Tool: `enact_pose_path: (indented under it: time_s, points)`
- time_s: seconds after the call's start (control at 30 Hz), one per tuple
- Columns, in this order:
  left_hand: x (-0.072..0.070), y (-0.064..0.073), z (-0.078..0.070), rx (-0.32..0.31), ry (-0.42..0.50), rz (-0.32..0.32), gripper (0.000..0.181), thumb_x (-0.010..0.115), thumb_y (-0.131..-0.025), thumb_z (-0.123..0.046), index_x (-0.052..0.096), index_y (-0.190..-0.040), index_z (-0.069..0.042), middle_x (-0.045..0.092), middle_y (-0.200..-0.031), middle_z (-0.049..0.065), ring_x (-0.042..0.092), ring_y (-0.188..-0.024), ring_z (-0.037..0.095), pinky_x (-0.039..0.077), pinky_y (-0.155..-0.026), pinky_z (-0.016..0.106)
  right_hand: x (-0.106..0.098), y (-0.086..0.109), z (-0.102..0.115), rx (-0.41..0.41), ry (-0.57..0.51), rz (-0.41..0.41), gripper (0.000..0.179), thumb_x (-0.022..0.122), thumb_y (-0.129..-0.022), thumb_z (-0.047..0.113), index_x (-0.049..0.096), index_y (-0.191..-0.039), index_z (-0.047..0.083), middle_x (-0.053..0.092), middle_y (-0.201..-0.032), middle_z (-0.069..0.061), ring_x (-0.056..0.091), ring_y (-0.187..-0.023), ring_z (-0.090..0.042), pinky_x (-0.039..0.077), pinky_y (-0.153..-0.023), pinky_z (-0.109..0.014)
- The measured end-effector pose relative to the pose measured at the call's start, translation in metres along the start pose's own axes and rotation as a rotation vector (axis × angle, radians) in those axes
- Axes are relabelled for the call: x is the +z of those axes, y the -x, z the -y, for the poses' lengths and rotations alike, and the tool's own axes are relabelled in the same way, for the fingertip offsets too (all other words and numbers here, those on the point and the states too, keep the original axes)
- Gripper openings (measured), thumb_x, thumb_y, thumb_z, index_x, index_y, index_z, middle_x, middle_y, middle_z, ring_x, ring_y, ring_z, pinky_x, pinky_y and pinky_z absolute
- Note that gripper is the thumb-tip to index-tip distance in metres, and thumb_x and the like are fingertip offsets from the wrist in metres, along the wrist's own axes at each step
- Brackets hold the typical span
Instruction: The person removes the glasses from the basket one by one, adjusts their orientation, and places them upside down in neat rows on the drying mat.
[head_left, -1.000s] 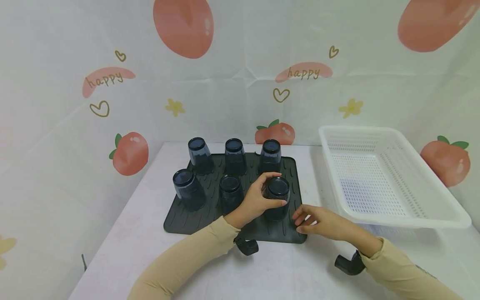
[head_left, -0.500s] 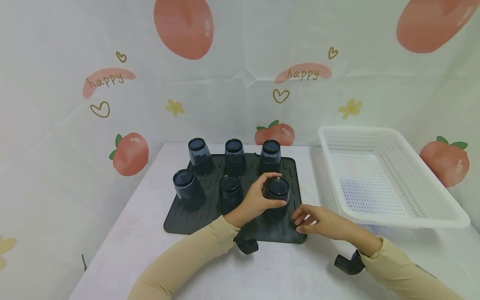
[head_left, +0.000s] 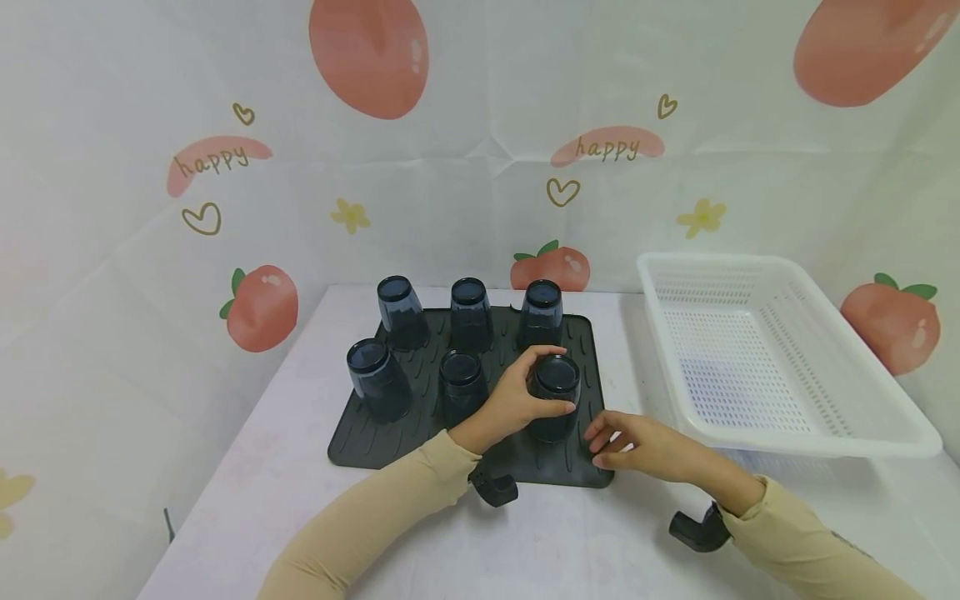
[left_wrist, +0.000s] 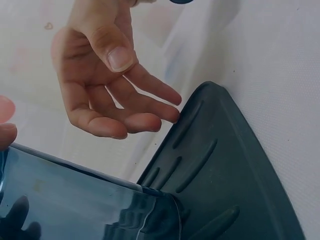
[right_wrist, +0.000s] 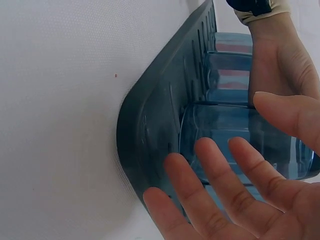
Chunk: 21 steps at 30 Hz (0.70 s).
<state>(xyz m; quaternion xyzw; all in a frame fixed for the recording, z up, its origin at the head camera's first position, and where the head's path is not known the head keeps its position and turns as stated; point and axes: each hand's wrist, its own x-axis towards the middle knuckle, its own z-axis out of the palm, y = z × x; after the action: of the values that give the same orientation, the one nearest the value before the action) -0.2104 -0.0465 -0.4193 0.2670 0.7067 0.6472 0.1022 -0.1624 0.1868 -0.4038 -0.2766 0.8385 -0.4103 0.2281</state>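
Observation:
My left hand (head_left: 513, 402) holds a dark blue glass (head_left: 555, 423) near its base, thumb in front and fingers behind. The glass stands upside down on a black ribbed drying mat (head_left: 495, 461), at the mat's front right. In the left wrist view the side of this glass (left_wrist: 75, 200) shows clear blue. My right hand (head_left: 641, 446) hovers by the mat's right front corner, fingers loosely bent and apart from the glass. In the right wrist view its fingers (right_wrist: 215, 165) are spread with nothing between them.
Several more upturned blue glasses stand on the mat in two rows, among them a front middle glass (head_left: 461, 387) and a back right glass (head_left: 541, 312). A white perforated plastic basket (head_left: 678, 408) stands to the right on the white table (head_left: 577, 550).

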Motion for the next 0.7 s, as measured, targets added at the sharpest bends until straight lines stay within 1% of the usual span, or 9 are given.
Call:
enact_pose_path:
  time_s: [0.17, 0.43, 0.57, 0.7]
  points:
    - [0.000, -0.002, 0.001, 0.029, -0.006, -0.010, 0.072, 0.076, -0.079, 0.002, 0.041, -0.140, -0.013, 0.049, -0.139, 0.011, 0.054, -0.122, 0.021, 0.045, -0.103, 0.027, 0.000, 0.001, -0.001, -0.008, -0.002, -0.003, 0.034, 0.068, -0.090, 0.021, 0.057, -0.114, 0.000, 0.066, -0.104, -0.010, 0.063, -0.092, -0.018, 0.054, -0.075, -0.023]
    - [-0.002, -0.003, -0.003, 0.064, -0.012, -0.015, 0.071, 0.076, -0.078, 0.001, 0.041, -0.140, -0.009, 0.045, -0.141, 0.021, 0.049, -0.128, 0.022, 0.035, -0.113, 0.029, 0.000, 0.000, 0.000, -0.005, -0.008, -0.003, 0.034, 0.068, -0.090, 0.021, 0.057, -0.114, -0.001, 0.065, -0.104, -0.011, 0.063, -0.092, -0.019, 0.054, -0.075, -0.022]
    - [-0.002, -0.003, -0.006, 0.072, -0.020, -0.012, 0.071, 0.076, -0.079, 0.001, 0.041, -0.140, -0.006, 0.046, -0.141, 0.021, 0.047, -0.130, 0.023, 0.034, -0.114, 0.028, 0.000, 0.000, 0.002, -0.001, -0.009, -0.004, 0.035, 0.069, -0.090, 0.021, 0.057, -0.114, -0.001, 0.065, -0.104, -0.010, 0.063, -0.092, -0.020, 0.054, -0.075, -0.022]
    - [-0.003, -0.003, -0.011, 0.086, -0.027, -0.015, 0.071, 0.076, -0.079, 0.001, 0.041, -0.140, -0.005, 0.046, -0.140, 0.019, 0.046, -0.131, 0.023, 0.033, -0.115, 0.028, -0.001, 0.000, 0.005, 0.000, -0.005, -0.006, 0.035, 0.068, -0.090, 0.022, 0.057, -0.114, -0.002, 0.065, -0.104, -0.010, 0.063, -0.093, -0.020, 0.054, -0.074, -0.023]
